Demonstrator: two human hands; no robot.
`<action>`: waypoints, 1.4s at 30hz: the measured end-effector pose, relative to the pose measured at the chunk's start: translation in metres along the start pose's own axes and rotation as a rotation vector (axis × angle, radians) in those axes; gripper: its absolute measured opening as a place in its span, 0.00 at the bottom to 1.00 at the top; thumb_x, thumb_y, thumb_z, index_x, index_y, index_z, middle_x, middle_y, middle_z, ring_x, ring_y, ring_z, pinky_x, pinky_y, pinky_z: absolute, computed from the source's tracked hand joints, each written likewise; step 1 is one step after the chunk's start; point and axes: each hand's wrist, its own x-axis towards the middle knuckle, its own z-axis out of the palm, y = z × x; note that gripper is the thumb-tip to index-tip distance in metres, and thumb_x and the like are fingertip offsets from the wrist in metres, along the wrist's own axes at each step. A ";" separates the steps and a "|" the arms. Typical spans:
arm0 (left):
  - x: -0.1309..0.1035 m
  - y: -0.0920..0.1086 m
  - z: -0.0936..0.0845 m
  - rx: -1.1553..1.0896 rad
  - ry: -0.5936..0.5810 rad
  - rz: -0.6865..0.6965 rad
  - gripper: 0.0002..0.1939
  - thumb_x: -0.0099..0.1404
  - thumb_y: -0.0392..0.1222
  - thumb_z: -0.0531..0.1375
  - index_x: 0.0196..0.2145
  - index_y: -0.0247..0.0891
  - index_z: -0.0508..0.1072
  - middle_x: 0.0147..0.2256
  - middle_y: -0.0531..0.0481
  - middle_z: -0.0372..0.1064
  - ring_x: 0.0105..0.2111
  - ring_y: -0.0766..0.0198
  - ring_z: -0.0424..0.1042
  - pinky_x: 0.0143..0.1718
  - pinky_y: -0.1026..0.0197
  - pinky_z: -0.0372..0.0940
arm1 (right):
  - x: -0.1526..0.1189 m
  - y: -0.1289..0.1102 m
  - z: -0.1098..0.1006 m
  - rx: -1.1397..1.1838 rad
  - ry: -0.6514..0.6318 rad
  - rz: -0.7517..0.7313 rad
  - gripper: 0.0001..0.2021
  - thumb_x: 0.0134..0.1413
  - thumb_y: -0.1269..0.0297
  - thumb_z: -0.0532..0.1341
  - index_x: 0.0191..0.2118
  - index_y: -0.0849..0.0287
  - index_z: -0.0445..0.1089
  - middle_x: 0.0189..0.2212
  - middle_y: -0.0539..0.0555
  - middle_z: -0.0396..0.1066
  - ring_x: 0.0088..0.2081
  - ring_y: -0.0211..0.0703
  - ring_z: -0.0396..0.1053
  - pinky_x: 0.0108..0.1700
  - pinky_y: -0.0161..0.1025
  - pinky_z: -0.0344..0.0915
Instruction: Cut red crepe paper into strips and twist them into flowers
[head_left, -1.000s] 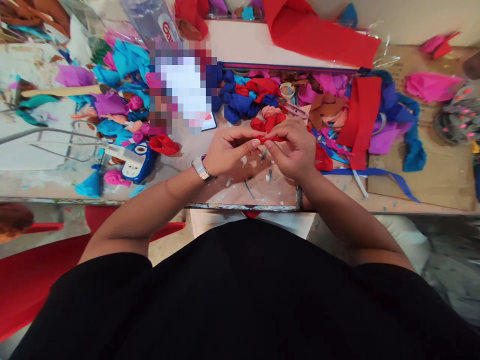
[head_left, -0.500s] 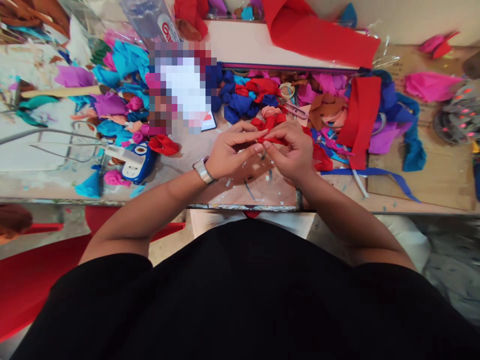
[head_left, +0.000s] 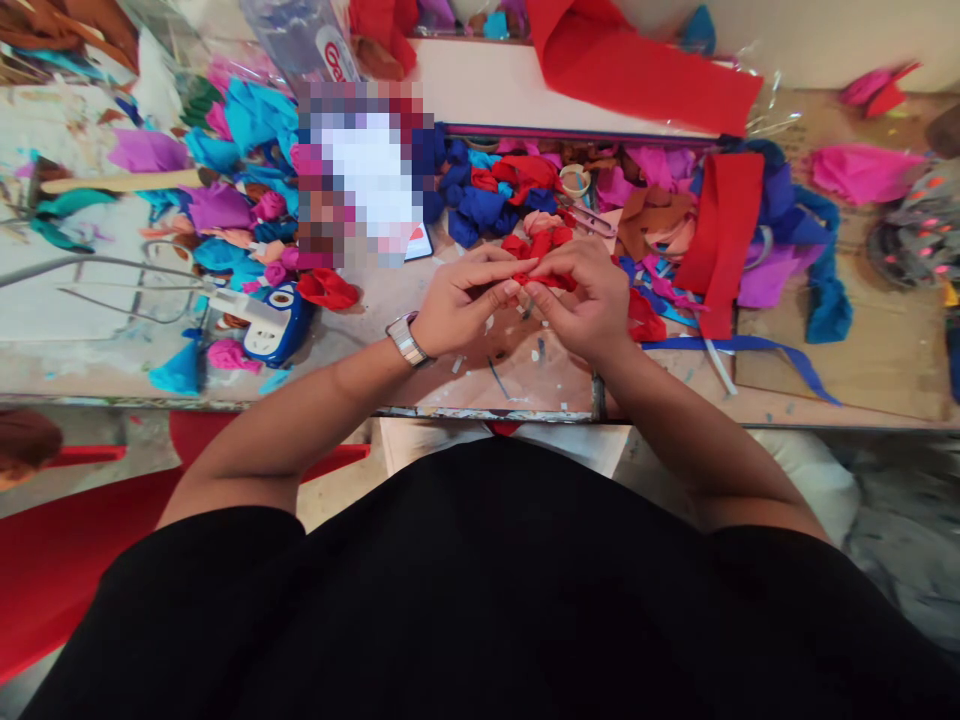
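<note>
My left hand (head_left: 461, 302), with a metal watch (head_left: 409, 340) on its wrist, has fingertips pressed together at a small piece of red material (head_left: 529, 277). From the other side my right hand (head_left: 589, 300) pinches the same piece, fingertips almost touching those of the left. Most of the held piece is covered by the fingers. Just behind the hands lie more crumpled red pieces (head_left: 551, 240), with a light pink one (head_left: 540, 222) beside them. Pink-handled scissors (head_left: 592, 222) rest to the right of these.
Crumpled blue pieces (head_left: 480, 210) lie beyond the hands. Left of them are a phone (head_left: 418, 243), a blue-and-white power strip (head_left: 276, 330) and a wooden-handled tool (head_left: 127, 182). Long red strips (head_left: 724, 240) and cardboard (head_left: 840, 370) are at right. The table's front edge (head_left: 487, 413) runs below.
The fingertips have shifted slightly around the red piece, and less of it shows between them. Both arms and the objects on the table look the same.
</note>
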 end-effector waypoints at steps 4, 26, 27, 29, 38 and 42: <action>0.000 0.001 0.001 -0.030 -0.032 -0.023 0.24 0.77 0.63 0.64 0.60 0.48 0.85 0.49 0.43 0.85 0.46 0.55 0.83 0.51 0.49 0.78 | -0.002 0.003 0.003 -0.009 0.007 0.024 0.14 0.69 0.46 0.70 0.41 0.50 0.78 0.38 0.50 0.81 0.44 0.51 0.78 0.57 0.58 0.75; -0.005 -0.003 0.004 -0.001 -0.017 -0.058 0.37 0.74 0.71 0.63 0.72 0.51 0.70 0.54 0.41 0.81 0.55 0.47 0.84 0.47 0.52 0.80 | -0.001 0.001 0.001 -0.061 -0.002 -0.012 0.12 0.69 0.44 0.70 0.48 0.42 0.84 0.43 0.53 0.80 0.49 0.55 0.78 0.58 0.63 0.76; -0.005 -0.003 0.005 -0.018 -0.010 -0.072 0.37 0.73 0.71 0.64 0.71 0.51 0.70 0.55 0.41 0.81 0.53 0.49 0.84 0.46 0.52 0.80 | -0.001 0.000 0.001 -0.060 0.011 -0.016 0.12 0.69 0.44 0.70 0.48 0.41 0.84 0.43 0.53 0.80 0.49 0.55 0.78 0.57 0.63 0.77; -0.006 -0.004 0.006 -0.039 0.005 -0.077 0.35 0.73 0.70 0.65 0.69 0.51 0.72 0.53 0.41 0.81 0.50 0.52 0.85 0.46 0.53 0.80 | -0.001 -0.001 0.002 -0.047 0.036 0.005 0.12 0.70 0.43 0.69 0.48 0.41 0.83 0.43 0.54 0.80 0.49 0.55 0.78 0.58 0.62 0.77; -0.005 0.003 0.003 -0.015 0.064 -0.040 0.25 0.73 0.68 0.67 0.51 0.45 0.82 0.44 0.45 0.83 0.43 0.55 0.86 0.44 0.52 0.80 | 0.000 0.005 0.008 0.097 0.017 0.109 0.21 0.63 0.35 0.72 0.41 0.49 0.80 0.41 0.52 0.78 0.46 0.49 0.77 0.56 0.56 0.77; -0.005 0.004 0.003 -0.039 0.045 -0.058 0.24 0.72 0.67 0.68 0.50 0.43 0.82 0.43 0.45 0.84 0.42 0.57 0.86 0.43 0.53 0.80 | -0.001 0.005 0.009 0.085 0.019 0.102 0.20 0.62 0.36 0.73 0.40 0.48 0.79 0.40 0.51 0.78 0.46 0.50 0.78 0.56 0.56 0.76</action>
